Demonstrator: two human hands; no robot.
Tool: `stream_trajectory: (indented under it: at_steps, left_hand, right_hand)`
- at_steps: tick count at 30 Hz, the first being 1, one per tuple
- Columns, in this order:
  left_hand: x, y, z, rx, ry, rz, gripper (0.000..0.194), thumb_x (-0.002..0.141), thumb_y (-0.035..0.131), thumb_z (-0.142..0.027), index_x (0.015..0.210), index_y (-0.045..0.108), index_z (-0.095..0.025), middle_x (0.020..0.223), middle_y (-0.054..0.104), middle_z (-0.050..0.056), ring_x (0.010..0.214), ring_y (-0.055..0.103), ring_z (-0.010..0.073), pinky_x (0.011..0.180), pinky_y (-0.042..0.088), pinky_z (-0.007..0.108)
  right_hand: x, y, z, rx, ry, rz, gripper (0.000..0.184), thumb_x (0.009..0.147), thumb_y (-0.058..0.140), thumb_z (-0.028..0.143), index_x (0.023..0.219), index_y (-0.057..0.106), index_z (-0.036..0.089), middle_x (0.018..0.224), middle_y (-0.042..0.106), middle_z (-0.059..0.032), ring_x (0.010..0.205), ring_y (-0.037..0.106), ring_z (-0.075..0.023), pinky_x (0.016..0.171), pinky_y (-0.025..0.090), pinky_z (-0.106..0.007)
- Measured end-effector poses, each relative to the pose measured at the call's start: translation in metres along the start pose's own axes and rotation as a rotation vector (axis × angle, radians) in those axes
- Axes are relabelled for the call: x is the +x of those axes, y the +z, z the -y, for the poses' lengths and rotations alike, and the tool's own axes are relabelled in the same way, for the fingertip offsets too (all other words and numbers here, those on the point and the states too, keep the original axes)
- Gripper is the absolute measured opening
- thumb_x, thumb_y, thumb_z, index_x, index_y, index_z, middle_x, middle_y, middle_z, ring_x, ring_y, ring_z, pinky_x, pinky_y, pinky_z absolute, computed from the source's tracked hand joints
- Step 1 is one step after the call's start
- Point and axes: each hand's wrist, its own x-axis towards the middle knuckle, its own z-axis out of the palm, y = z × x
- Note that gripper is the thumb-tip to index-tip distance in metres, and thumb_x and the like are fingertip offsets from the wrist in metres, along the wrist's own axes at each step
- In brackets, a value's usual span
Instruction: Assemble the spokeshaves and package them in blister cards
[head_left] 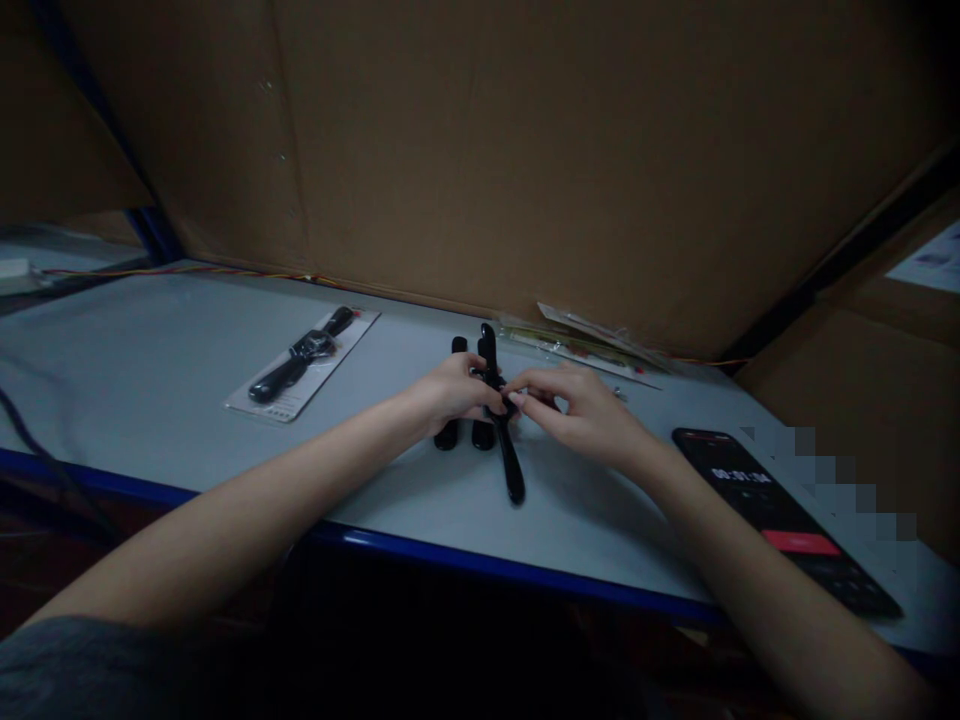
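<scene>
A slim black tool [511, 470] with a long rounded arm at each end is held slightly tilted over the table. My left hand [454, 388] is closed around its middle, thumb on top. My right hand [574, 405] is closed in a pinch at the same middle part; whatever its fingertips hold is too small and dark to make out. Below and beside my left hand lie two similar black pieces, a left one [448, 434] and a right one [482, 434], partly covered by that hand.
A carded black tool [300, 358] lies at the left. Opened flat packaging [585, 345] rests at the back, with a small shiny bit [619, 394] near it. A phone [780, 510] showing a timer lies at the right. A cardboard wall [480, 150] closes off the back.
</scene>
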Motion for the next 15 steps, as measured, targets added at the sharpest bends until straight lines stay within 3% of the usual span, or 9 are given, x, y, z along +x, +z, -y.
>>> stream_trajectory:
  at_steps: [4,10,15]
  left_hand:
    - [0.0006,0.0000,0.0003,-0.029,-0.006,0.037,0.056,0.059,0.059,0.009,0.111,0.045,-0.007,0.076,0.059,0.002,0.062,0.064,0.0139,0.064,0.051,0.029]
    - [-0.0018,0.0013,-0.0019,-0.047,-0.008,0.042,0.055,0.061,0.057,0.010,0.112,0.043,-0.006,0.073,0.060,0.002,0.060,0.065,0.0139,0.063,0.052,0.028]
    - [-0.0002,0.0002,-0.0002,-0.019,0.003,0.031,0.055,0.060,0.060,0.009,0.110,0.045,-0.006,0.077,0.061,0.004,0.063,0.064,0.0143,0.062,0.051,0.028]
  right_hand:
    - [0.0006,-0.0001,-0.0021,-0.062,0.008,-0.037,0.022,0.081,0.047,0.019,0.090,0.066,0.023,0.061,0.061,0.0010,0.056,0.050,-0.0132,0.064,0.032,-0.028]
    - [0.0001,-0.0022,-0.0051,-0.143,0.052,-0.062,0.015,0.078,0.049,0.020,0.082,0.064,0.021,0.048,0.048,0.0045,0.048,0.044,-0.0114,0.060,0.029,-0.028]
    - [-0.0010,-0.0017,-0.0026,-0.111,0.031,-0.019,0.016,0.081,0.048,0.021,0.077,0.063,0.020,0.056,0.056,0.0021,0.052,0.046,-0.0114,0.063,0.030,-0.028]
